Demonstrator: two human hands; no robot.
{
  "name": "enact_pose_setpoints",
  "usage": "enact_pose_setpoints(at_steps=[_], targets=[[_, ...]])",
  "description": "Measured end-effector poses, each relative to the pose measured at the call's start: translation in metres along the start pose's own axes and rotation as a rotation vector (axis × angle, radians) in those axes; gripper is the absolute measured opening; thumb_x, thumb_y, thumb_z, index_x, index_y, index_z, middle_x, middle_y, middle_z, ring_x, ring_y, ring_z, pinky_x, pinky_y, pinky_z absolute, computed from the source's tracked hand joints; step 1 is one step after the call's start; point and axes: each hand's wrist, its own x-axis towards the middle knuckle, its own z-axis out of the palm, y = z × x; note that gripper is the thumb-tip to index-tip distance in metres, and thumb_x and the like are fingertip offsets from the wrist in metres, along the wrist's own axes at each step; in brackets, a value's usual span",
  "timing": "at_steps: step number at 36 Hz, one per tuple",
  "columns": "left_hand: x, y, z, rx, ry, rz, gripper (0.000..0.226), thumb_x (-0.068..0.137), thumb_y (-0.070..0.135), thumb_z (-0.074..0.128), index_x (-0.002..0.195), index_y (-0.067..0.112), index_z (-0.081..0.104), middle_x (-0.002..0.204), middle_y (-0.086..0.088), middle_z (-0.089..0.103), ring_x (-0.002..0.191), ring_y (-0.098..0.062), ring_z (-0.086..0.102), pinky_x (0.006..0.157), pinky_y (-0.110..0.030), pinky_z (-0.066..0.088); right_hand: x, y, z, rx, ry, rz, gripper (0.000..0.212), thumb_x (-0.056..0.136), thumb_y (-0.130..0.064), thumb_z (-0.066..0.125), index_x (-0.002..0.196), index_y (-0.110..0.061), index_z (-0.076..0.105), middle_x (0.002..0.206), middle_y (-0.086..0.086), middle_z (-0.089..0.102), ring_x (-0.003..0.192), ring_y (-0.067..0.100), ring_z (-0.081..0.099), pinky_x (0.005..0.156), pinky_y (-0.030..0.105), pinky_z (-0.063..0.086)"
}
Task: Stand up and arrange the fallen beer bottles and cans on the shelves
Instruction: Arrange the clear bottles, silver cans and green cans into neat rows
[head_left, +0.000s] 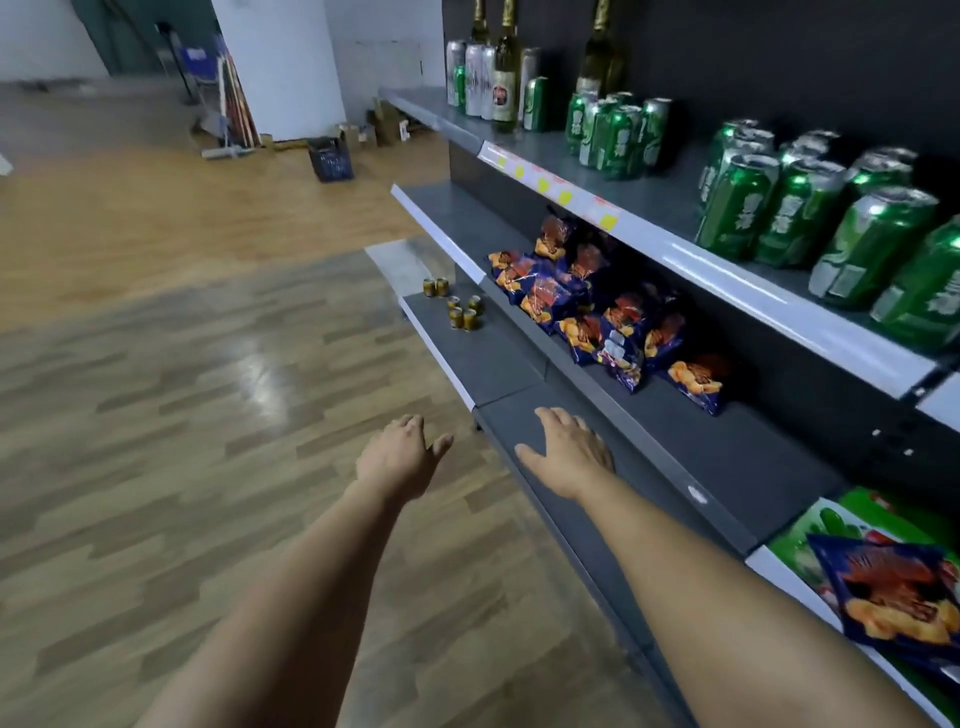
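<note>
- Right now the grey metal shelving unit (649, 208) with its white price rails is my landmark; it runs along my right side, above a pale wood-plank floor (156, 415).
- On its top tier, the green aluminium beer cans (779, 208) stand in clusters, all upright as far as I can tell, though the nearest ones look tilted, which may only be the wide lens.
- At the far end of that same tier stand the dark green glass beer bottles with gold foil necks (506, 73) among tall silver cans (478, 78), also upright.
- One tier down lie blue and orange foil snack bags (571, 301), not my job.
- On the lowest ledge, toward the far end, sits a group of small gold tins (462, 309), standing.
- My right hand (569, 452) hangs over the near part of that lowest ledge, fingers loosely spread, holding nothing; whether it touches the ledge I cannot tell.
- My left hand (400, 457) hovers beside the unit over the floor, fingers relaxed and apart, empty too.
- My worry: the cans on top are packed close, so reaching up among them could knock one into its neighbours and topple a row, or roll one off the front rail.
- A bumped bottle could fall and break.
</note>
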Motion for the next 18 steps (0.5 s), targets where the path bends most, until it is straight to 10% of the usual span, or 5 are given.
enact_pose_setpoints(at_steps=[18], targets=[[0.25,-0.08,-0.048,0.016,-0.043,0.054,0.057,0.099,0.055,0.035,0.131,0.011,0.048,0.139,-0.009,0.05,0.127,-0.029,0.047,0.098,-0.036,0.038,0.248,-0.081,-0.021,-0.046,0.052,0.061,0.067,0.097,-0.05,0.043,0.152,-0.018,0.021,0.158,0.001,0.023,0.142,0.024,0.025,0.111,0.04,0.029]])
